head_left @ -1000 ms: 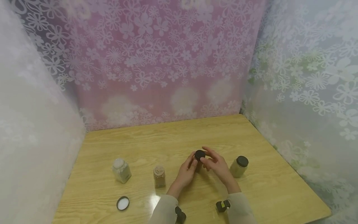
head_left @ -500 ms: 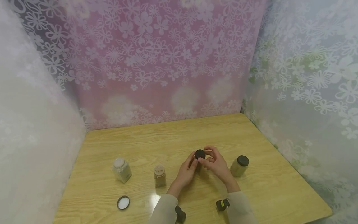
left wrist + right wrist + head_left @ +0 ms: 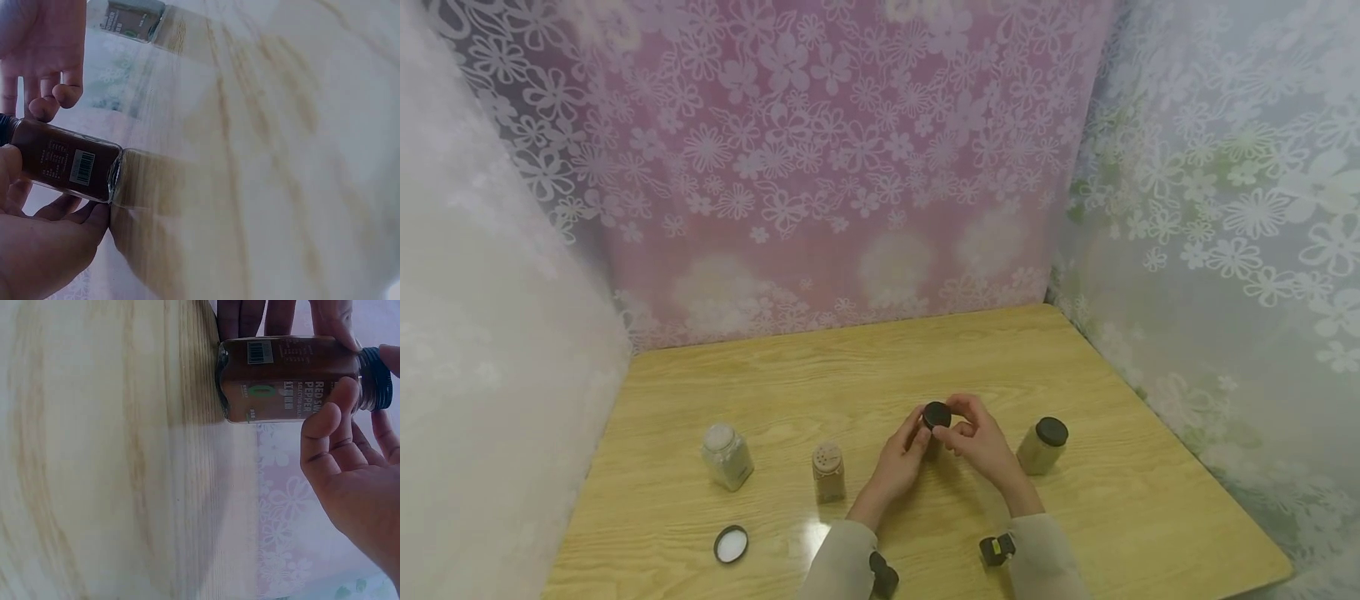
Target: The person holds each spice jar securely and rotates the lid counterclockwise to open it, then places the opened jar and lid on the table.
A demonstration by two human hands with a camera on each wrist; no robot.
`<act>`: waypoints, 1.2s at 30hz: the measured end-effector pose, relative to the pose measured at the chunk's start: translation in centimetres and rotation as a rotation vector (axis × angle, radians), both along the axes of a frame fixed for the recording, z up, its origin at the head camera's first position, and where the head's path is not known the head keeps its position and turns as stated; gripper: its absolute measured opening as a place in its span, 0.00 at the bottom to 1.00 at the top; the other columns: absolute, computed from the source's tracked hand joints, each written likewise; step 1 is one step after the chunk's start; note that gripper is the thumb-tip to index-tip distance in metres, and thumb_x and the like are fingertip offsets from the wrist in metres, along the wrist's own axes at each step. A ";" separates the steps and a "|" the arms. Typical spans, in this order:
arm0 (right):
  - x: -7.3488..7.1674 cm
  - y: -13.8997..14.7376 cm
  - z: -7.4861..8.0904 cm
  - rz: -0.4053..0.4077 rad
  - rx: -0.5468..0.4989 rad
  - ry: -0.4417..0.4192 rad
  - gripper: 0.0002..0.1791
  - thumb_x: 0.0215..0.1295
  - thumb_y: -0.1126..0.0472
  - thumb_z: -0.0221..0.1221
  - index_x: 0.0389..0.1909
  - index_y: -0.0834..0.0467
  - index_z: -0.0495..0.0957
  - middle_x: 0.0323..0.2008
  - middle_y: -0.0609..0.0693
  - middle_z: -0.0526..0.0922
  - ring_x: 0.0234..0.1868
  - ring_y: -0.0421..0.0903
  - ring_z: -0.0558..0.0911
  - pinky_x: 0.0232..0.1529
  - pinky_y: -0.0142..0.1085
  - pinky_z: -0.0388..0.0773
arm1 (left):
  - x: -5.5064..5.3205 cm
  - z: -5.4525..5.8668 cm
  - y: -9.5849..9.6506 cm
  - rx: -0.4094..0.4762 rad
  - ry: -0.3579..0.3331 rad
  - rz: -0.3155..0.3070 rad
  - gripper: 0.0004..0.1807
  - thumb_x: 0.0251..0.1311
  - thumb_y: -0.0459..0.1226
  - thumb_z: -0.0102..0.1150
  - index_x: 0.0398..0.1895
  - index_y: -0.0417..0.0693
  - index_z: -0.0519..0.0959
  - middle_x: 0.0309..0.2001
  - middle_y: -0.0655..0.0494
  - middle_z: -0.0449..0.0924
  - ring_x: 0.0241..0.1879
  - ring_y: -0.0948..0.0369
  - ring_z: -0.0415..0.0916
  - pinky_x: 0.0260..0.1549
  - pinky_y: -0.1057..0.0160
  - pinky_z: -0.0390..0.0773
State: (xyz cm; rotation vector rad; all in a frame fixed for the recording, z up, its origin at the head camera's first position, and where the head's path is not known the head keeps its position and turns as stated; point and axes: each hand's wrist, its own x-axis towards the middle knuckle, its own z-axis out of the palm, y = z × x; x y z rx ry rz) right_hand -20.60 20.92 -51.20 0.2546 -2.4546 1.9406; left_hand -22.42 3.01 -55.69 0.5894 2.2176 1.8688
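A spice jar [image 3: 281, 381] of dark red powder, its label reading "RED" and "PEPPER", stands upright on the wooden table. Its black screw cap [image 3: 936, 414] is on its neck. My left hand [image 3: 901, 460] holds the jar body from the left, fingers around the glass; in the left wrist view, those fingers [image 3: 87, 215] reach down near the jar's base. From the right, my right hand [image 3: 983, 446] pinches the cap between thumb and fingers. The right wrist view shows cap threads [image 3: 369, 378] below the cap's top. Most of the jar is hidden in the head view.
Another jar with a black lid [image 3: 1040, 446] stands right of my right hand. To the left are a jar with a perforated shaker top [image 3: 828, 472] and a pale-topped jar [image 3: 727, 457]. A loose black lid [image 3: 731, 544] lies white inside up.
My right hand's fingers have drawn in from a looser, more extended pose and shifted their hold around the cap. The left hand and jar stay in place.
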 end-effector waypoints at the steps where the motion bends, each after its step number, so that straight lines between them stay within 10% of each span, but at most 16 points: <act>1: 0.0 0.0 0.0 0.008 0.002 0.011 0.31 0.68 0.59 0.64 0.67 0.60 0.63 0.64 0.64 0.70 0.31 0.49 0.78 0.31 0.31 0.76 | 0.2 0.5 -0.1 0.004 -0.005 0.000 0.30 0.78 0.50 0.40 0.79 0.56 0.55 0.73 0.40 0.62 0.72 0.40 0.60 0.67 0.37 0.62; 13: 0.1 -0.1 0.0 -0.027 0.054 -0.006 0.32 0.65 0.55 0.67 0.65 0.54 0.64 0.66 0.60 0.69 0.30 0.44 0.78 0.31 0.31 0.78 | 0.0 -0.2 0.1 -0.005 0.002 -0.002 0.30 0.77 0.52 0.38 0.79 0.59 0.55 0.74 0.42 0.60 0.72 0.41 0.59 0.68 0.38 0.62; 20: 0.1 0.2 -0.3 0.025 0.054 0.080 0.28 0.71 0.60 0.61 0.69 0.59 0.67 0.62 0.64 0.73 0.32 0.58 0.79 0.30 0.36 0.79 | 0.0 -0.1 0.0 -0.022 -0.013 -0.001 0.31 0.76 0.54 0.38 0.79 0.61 0.53 0.75 0.45 0.60 0.73 0.44 0.59 0.69 0.38 0.60; 29: 0.1 -0.3 0.1 -0.044 0.072 -0.005 0.31 0.65 0.53 0.67 0.63 0.55 0.64 0.65 0.60 0.69 0.30 0.41 0.77 0.31 0.31 0.78 | 0.0 0.0 0.0 -0.024 -0.014 -0.005 0.31 0.76 0.54 0.39 0.79 0.61 0.54 0.75 0.43 0.58 0.73 0.43 0.58 0.69 0.40 0.61; 36: 0.1 -0.1 0.0 -0.013 0.094 0.060 0.27 0.70 0.58 0.62 0.68 0.56 0.68 0.62 0.62 0.73 0.31 0.57 0.79 0.30 0.32 0.78 | 0.1 0.1 0.0 -0.033 -0.018 0.009 0.31 0.76 0.55 0.38 0.79 0.62 0.54 0.74 0.43 0.61 0.72 0.43 0.60 0.68 0.37 0.61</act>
